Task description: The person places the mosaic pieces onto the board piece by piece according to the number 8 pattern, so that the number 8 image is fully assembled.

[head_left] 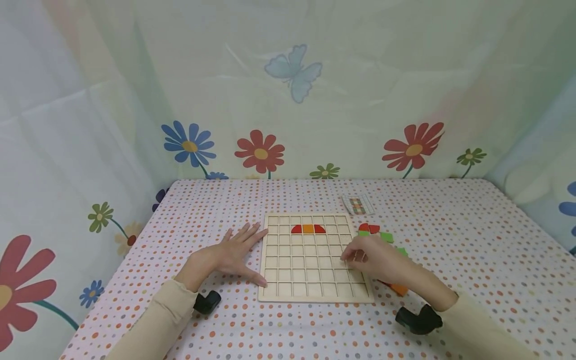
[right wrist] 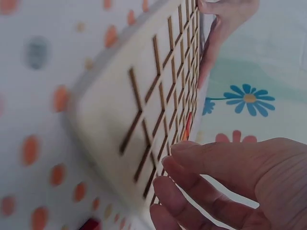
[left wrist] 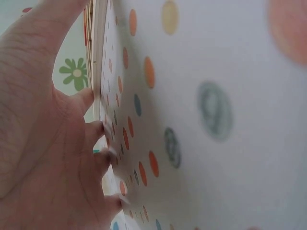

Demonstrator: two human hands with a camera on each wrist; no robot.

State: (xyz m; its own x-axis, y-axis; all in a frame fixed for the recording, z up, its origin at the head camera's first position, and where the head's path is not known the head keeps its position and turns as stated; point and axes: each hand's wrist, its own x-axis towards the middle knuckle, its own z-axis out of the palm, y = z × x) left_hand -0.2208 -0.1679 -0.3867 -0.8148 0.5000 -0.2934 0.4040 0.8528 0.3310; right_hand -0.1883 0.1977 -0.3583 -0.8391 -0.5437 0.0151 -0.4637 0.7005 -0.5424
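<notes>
Frankly, the likeliest trouble is on my right. Loose red pieces (head_left: 374,229), green pieces (head_left: 387,237) and an orange piece (head_left: 399,290) lie beside the right edge of the wooden board (head_left: 311,262), some partly hidden by my right hand (head_left: 373,255) and forearm, so a low sideways sweep could scatter them over the table (head_left: 279,330). A hard nudge could also shift the orange square (head_left: 308,229) and the two red rounded pieces (head_left: 296,229) flanking it, since the ridges look low. My left hand (head_left: 234,252) seems to steady the board, but from one side only, so an uneven push might turn it. The board lies well apart from the table's back edge, between its left and right edges; those three pieces sit in the second row from the board's far edge. A small card (head_left: 358,205) lies just past its back right corner.

As for pose, my left hand is spread and grips nothing, its thumb near the board's front left corner, a fingertip at the left edge. My right hand reaches over the right edge, fingers bent toward the thumb. I see no piece between the tips, yet I cannot tell whether one is hidden there.
</notes>
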